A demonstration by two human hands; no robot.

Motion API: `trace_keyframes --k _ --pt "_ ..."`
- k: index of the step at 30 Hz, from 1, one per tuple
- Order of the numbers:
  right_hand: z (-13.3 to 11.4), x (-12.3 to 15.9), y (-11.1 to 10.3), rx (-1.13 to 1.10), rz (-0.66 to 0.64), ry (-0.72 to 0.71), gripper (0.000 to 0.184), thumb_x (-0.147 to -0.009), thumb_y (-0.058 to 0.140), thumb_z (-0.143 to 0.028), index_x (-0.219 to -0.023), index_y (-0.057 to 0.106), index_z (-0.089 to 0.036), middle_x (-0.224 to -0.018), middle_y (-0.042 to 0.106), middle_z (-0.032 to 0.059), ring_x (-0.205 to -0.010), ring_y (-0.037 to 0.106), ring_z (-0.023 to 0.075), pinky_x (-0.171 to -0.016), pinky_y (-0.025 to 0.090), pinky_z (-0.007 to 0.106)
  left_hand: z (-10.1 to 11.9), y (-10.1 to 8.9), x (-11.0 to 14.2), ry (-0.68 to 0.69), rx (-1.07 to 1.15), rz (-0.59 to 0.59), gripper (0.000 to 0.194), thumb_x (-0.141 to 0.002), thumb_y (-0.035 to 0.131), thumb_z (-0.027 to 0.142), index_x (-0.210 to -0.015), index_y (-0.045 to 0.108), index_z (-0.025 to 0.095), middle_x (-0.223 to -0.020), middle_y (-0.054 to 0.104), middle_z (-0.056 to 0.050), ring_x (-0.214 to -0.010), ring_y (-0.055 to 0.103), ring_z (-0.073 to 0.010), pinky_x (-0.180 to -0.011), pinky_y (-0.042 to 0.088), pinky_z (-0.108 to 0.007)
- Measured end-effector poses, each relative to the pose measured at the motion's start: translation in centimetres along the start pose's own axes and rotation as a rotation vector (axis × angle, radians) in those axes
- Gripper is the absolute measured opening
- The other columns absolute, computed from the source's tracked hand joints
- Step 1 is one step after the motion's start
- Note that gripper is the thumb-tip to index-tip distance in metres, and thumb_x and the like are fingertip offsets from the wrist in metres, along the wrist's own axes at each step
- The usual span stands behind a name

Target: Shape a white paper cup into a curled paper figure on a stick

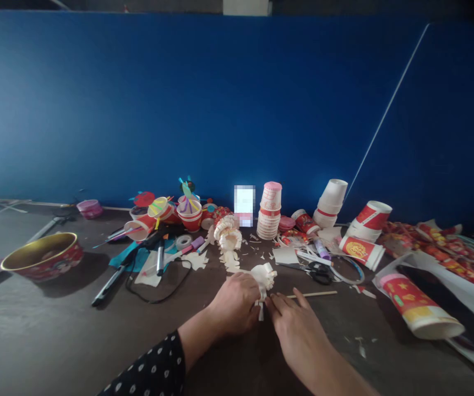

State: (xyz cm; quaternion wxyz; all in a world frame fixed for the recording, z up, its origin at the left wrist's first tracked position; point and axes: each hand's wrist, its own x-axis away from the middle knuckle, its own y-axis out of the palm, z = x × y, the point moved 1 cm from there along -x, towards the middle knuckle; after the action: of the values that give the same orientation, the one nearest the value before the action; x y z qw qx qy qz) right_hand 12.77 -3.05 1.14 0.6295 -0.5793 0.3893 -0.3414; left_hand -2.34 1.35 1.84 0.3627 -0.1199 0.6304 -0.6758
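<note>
Touching cut white paper, the left hand maybe pinches (I can't tell), the right hand spreads, and work looks partway: far strips curled, near strips straight.

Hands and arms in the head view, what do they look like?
Both the left hand and right hand are bare, without gloves. A black sleeve patterned with small whitish spots covers the left forearm, ending short of the wrist. The right forearm is uncovered as far as it shows.
</note>
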Motion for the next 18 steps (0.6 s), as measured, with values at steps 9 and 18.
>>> trace_keyframes --k 9,18 --pt "0.1 -0.1 0.2 -0.021 0.024 0.010 0.037 -0.085 0.037 -0.006 -0.113 0.060 -0.015 -0.109 0.063 0.0113 -0.105 0.054 0.0218 -0.103 0.022 0.048 -0.2 0.2 -0.2 -0.062 -0.017 -0.036 0.016 -0.085 0.048 0.021 -0.074 0.058 0.016 -0.078 0.061 -0.005 -0.079 0.053 -0.0187 -0.075 0.042 -0.031" --pt "-0.2 -0.2 0.0 -0.039 -0.041 0.016 0.046 -0.084 0.032 -0.004 -0.124 0.052 -0.012 -0.125 0.055 0.0157 -0.117 0.048 0.0246 -0.103 0.024 0.050 -0.3 1.3 -0.5 0.019 0.096 0.088 0.027 -0.087 0.041 0.015 -0.064 0.053 0.016 -0.072 0.057 -0.004 -0.074 0.050 -0.0154 -0.072 0.042 -0.025"
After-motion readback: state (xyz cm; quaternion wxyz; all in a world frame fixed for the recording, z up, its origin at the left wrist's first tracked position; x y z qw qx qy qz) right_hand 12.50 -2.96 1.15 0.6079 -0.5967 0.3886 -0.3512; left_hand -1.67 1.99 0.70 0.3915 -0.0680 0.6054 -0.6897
